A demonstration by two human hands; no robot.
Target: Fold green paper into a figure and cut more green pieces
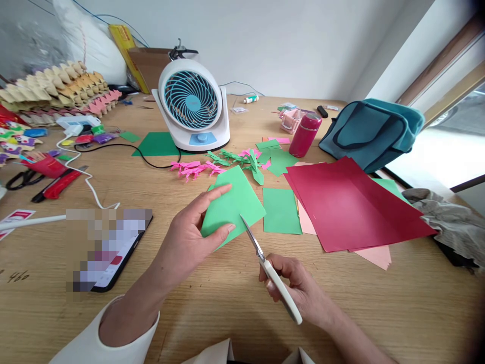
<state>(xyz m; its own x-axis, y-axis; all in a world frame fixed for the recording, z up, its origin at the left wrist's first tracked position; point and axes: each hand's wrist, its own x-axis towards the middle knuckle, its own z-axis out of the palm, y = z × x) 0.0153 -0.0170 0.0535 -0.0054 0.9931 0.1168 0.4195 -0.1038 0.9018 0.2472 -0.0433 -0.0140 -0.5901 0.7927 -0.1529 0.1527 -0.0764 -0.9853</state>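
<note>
Between the thumb and fingers of my left hand (197, 222) is a sheet of light green paper (235, 202), raised above the table and tilted. My right hand (291, 283) is closed around the white handles of a pair of scissors (278, 288). The blades meet the lower right edge of the green paper, and their tip lies over the sheet. Just beyond the paper lie pink paper cutouts (193, 169) and green paper cutouts (231, 157). To the right, a green paper rectangle (281, 211) lies flat on the table.
Dark red sheets (356, 207) overlap pink paper on the right. Behind them stand a red bottle (305, 135) and a teal bag (371, 134). A white fan (195, 103) stands at the back. On the left lie a phone (117, 258), a red utility knife (60, 186) and a white cable (89, 182).
</note>
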